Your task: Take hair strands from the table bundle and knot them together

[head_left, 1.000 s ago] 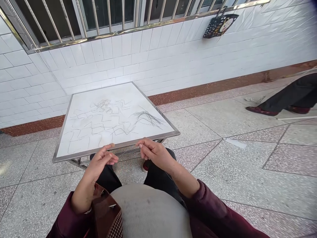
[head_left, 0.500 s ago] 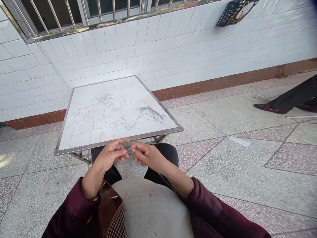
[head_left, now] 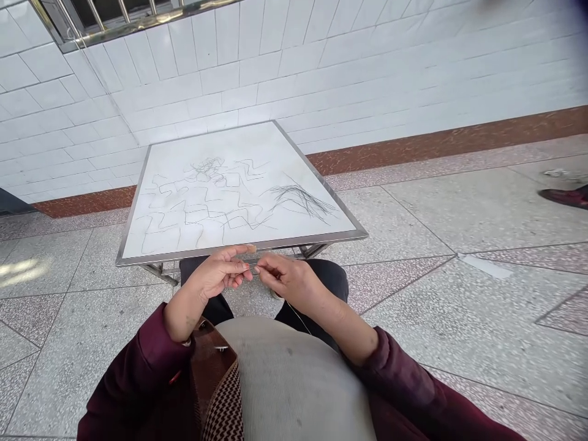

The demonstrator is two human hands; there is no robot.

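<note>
- Fine dark strands [head_left: 206,205] in long zigzag lines across the far and middle part of a white-topped table [head_left: 184,258], with a loose tuft [head_left: 303,202] of the same strands toward the table's right side.
- Table edged in a steel frame, its near edge just beyond the fingertips, on a speckled terrazzo floor [head_left: 436,306].
- Left hand [head_left: 215,272] raised over the lap just short of the table's near edge, palm turned inward, fingers gently curled, thumb lifted: a fairly wide grip, with no held thing visible.
- Right hand [head_left: 289,282] beside it, thumb and fingertips drawn into a narrow pinch close to the left fingertips; whatever lies in the pinch too fine to tell.
- Thin pale thread [head_left: 298,321] hanging below the right hand, along the forearm.
- Dark trousers [head_left: 333,278] under the hands, maroon sleeves [head_left: 404,380] on both forearms.
- White tiled wall [head_left: 321,67] on the far side; a dark red shoe [head_left: 565,197] at the right edge.
</note>
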